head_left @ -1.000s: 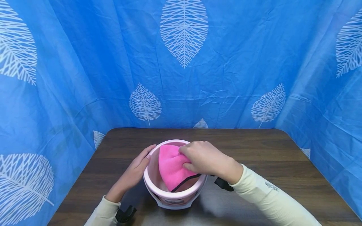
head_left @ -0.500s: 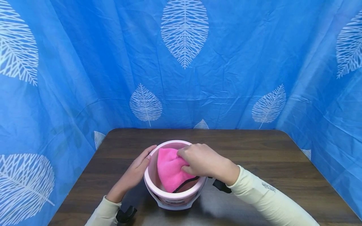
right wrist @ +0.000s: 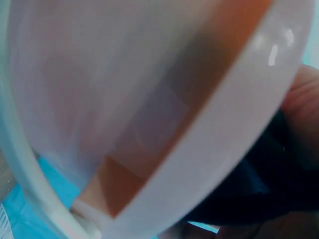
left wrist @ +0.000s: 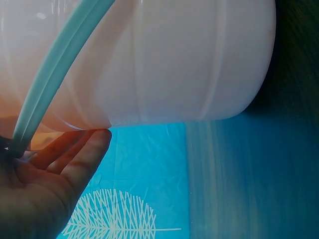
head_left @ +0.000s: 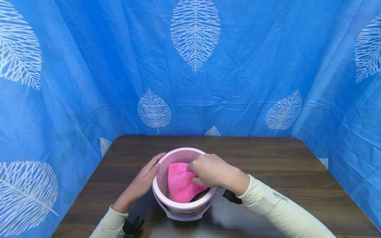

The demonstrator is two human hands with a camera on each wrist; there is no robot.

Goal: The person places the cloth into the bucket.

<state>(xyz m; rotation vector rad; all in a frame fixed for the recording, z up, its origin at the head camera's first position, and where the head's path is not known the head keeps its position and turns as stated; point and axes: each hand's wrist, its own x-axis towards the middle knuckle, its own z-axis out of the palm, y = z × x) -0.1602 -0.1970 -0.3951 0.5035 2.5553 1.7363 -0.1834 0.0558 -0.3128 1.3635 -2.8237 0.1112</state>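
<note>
A pink cloth (head_left: 181, 183) with a dark edge lies bunched inside a pale pink bucket (head_left: 186, 205). My right hand (head_left: 212, 172) reaches over the bucket's right rim and grips the cloth's upper right part between thumb and curled fingers. Those fingertips are partly sunk in the cloth's folds. At the left, my left hand (head_left: 146, 175) rests against the bucket's rim and outer wall, thumb near the rim. In the left wrist view its fingers (left wrist: 84, 157) lie straight along the bucket wall. The right wrist view shows mostly the bucket's outside (right wrist: 199, 164); the cloth is hidden there.
The bucket stands on a dark wooden table (head_left: 253, 152), near its front. A pale handle (left wrist: 60, 64) hangs along the bucket's side. Blue curtains (head_left: 247, 66) with white leaf prints enclose the table at the back and both sides.
My right hand has moved slightly down and left, and the pink cloth sits lower in the bucket, showing more of the inner back wall. The left hand and bucket stay nearly still.
</note>
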